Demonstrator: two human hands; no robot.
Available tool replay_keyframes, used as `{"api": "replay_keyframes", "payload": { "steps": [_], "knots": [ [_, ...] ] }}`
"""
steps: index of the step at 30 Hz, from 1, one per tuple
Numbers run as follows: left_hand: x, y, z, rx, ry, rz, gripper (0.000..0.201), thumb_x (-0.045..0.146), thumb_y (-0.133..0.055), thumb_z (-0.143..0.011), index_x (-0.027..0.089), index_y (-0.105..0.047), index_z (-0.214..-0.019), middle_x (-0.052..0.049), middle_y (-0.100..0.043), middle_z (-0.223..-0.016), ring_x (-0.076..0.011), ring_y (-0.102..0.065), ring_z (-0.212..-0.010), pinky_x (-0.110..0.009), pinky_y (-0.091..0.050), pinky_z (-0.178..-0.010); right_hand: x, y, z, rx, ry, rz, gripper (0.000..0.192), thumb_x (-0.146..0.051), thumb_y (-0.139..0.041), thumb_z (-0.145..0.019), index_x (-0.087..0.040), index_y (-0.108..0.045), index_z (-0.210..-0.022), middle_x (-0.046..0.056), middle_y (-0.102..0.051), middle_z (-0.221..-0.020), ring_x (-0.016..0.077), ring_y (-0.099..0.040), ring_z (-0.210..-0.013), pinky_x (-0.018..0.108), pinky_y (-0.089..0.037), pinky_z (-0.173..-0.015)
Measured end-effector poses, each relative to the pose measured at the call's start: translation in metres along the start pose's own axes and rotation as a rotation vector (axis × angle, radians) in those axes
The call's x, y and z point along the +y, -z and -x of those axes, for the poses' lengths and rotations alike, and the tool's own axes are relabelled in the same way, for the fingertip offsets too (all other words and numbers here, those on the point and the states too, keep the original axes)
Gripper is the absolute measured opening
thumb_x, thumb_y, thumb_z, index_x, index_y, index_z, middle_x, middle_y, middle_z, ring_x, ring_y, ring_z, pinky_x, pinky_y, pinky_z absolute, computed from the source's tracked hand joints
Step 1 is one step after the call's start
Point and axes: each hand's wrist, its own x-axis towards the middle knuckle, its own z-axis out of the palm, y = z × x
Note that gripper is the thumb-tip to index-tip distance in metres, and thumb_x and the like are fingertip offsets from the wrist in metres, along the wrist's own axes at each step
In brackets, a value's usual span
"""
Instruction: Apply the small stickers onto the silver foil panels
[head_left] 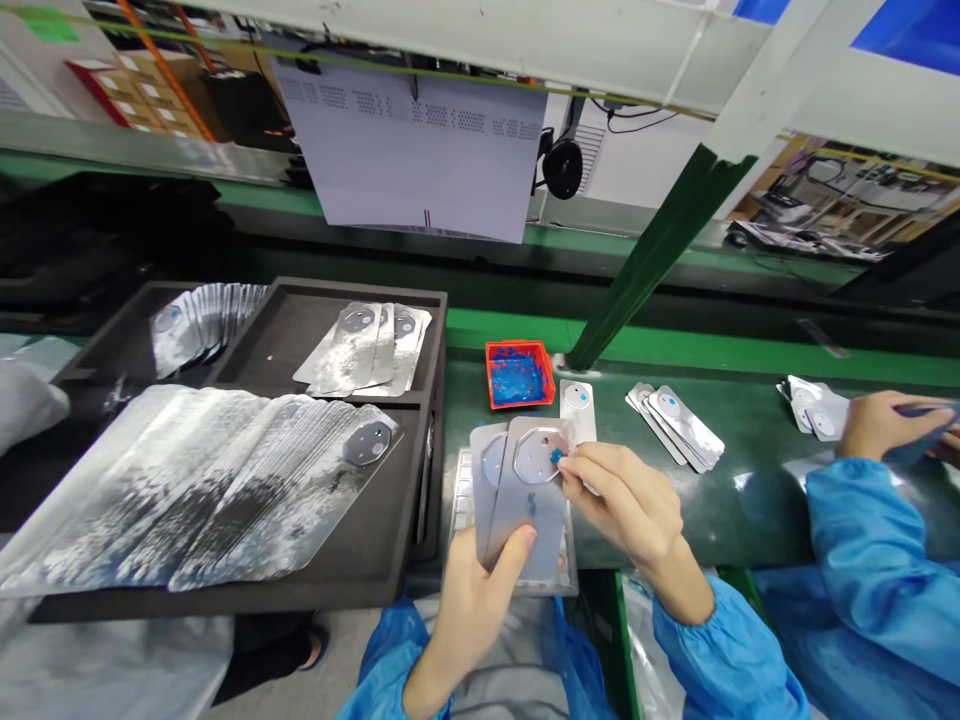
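Observation:
My left hand point(480, 590) holds two flat silver panels point(525, 500) upright, each with a round-cornered camera cutout near the top. My right hand point(622, 500) pinches a small blue tab point(556, 456) at the edge of the front panel's cutout. Both hands hover over the green belt point(750, 500), just in front of a small orange tray point(517, 374) holding blue scraps. A single panel point(577, 405) lies flat on the belt behind my hands.
A black compartment tray point(420, 480) at left holds several fanned rows of silver panels point(225, 480). A short stack of panels point(679, 425) lies on the belt to the right. A co-worker's hand point(877, 425) in a blue sleeve handles panels point(817, 410) at far right. A green post point(652, 260) rises behind.

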Motion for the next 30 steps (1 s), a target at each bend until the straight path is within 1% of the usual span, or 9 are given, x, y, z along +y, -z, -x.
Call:
{"api": "replay_keyframes", "payload": {
  "steps": [4,7,10,13,15,18,20,25,30],
  "knots": [
    [0.002,0.001,0.000,-0.012,-0.001,0.014,0.048,0.062,-0.078,-0.088,0.017,-0.087,-0.076,-0.012,-0.083,-0.069,-0.0285,-0.081,-0.062,-0.034,-0.069,-0.067,-0.003,0.000,-0.003,-0.008,-0.114,-0.028,0.025,-0.005,-0.067,-0.101,-0.025,-0.073,-0.116,0.004,-0.083,-0.092,0.0181,-0.081,-0.080,0.027,-0.068,-0.070],
    [0.004,0.002,-0.002,-0.029,-0.043,0.002,0.046,0.058,-0.077,-0.091,0.017,-0.087,-0.076,-0.012,-0.083,-0.070,-0.0292,-0.083,-0.065,-0.034,-0.070,-0.069,-0.007,0.001,-0.006,-0.007,-0.191,-0.041,0.023,-0.006,-0.071,-0.101,-0.024,-0.072,-0.116,0.005,-0.083,-0.096,0.0177,-0.081,-0.083,0.027,-0.069,-0.075],
    [0.005,0.003,-0.004,-0.027,-0.105,-0.044,0.040,0.052,-0.076,-0.091,0.016,-0.088,-0.078,-0.013,-0.085,-0.075,-0.0306,-0.085,-0.071,-0.035,-0.070,-0.074,-0.014,0.000,-0.007,0.016,-0.286,-0.117,0.026,-0.005,-0.074,-0.098,-0.025,-0.073,-0.114,0.005,-0.080,-0.098,0.0176,-0.080,-0.083,0.027,-0.069,-0.070],
    [0.003,0.003,-0.004,-0.037,-0.121,-0.064,0.037,0.048,-0.075,-0.093,0.016,-0.089,-0.082,-0.013,-0.086,-0.080,-0.0307,-0.086,-0.076,-0.035,-0.070,-0.078,-0.021,-0.003,-0.007,0.118,-0.607,-0.344,0.032,-0.011,-0.077,-0.095,-0.026,-0.069,-0.123,0.007,-0.076,-0.108,0.0191,-0.078,-0.090,0.025,-0.066,-0.060],
    [0.002,0.001,-0.003,-0.059,-0.107,-0.056,0.036,0.048,-0.075,-0.093,0.016,-0.089,-0.082,-0.013,-0.087,-0.082,-0.0306,-0.085,-0.077,-0.035,-0.070,-0.079,-0.024,-0.008,-0.006,0.107,-0.832,-0.578,0.033,-0.019,-0.076,-0.096,-0.026,-0.065,-0.127,0.007,-0.076,-0.110,0.0197,-0.078,-0.092,0.026,-0.067,-0.062],
    [0.000,-0.002,-0.002,-0.064,-0.072,-0.027,0.037,0.049,-0.075,-0.092,0.016,-0.089,-0.082,-0.013,-0.086,-0.080,-0.0299,-0.085,-0.074,-0.035,-0.071,-0.079,-0.027,-0.018,-0.003,0.007,-1.018,-0.891,0.013,-0.034,-0.070,-0.100,-0.023,-0.068,-0.108,0.005,-0.078,-0.095,0.0198,-0.078,-0.085,0.029,-0.066,-0.070],
    [-0.001,-0.003,-0.003,-0.051,-0.056,-0.014,0.038,0.050,-0.076,-0.091,0.016,-0.088,-0.081,-0.013,-0.086,-0.078,-0.0295,-0.084,-0.073,-0.035,-0.071,-0.077,-0.030,-0.025,-0.002,0.021,-1.104,-0.996,0.020,-0.042,-0.070,-0.100,-0.022,-0.067,-0.097,0.005,-0.078,-0.087,0.0210,-0.077,-0.082,0.030,-0.065,-0.071],
    [-0.003,-0.005,-0.006,0.000,-0.074,-0.032,0.035,0.049,-0.077,-0.088,0.017,-0.086,-0.076,-0.012,-0.085,-0.077,-0.0300,-0.084,-0.074,-0.036,-0.071,-0.075,-0.043,-0.038,-0.003,0.138,-1.234,-1.087,0.022,-0.044,-0.071,-0.095,-0.023,-0.066,-0.098,0.005,-0.079,-0.086,0.0215,-0.076,-0.077,0.032,-0.065,-0.070],
    [-0.001,-0.006,-0.006,0.085,-0.105,-0.036,0.031,0.047,-0.080,-0.083,0.017,-0.085,-0.079,-0.012,-0.085,-0.078,-0.0300,-0.084,-0.077,-0.035,-0.071,-0.074,-0.050,-0.039,-0.005,0.199,-1.214,-1.112,0.018,-0.041,-0.067,-0.098,-0.023,-0.065,-0.095,0.005,-0.079,-0.087,0.0209,-0.077,-0.077,0.032,-0.065,-0.070]
  ]
}}
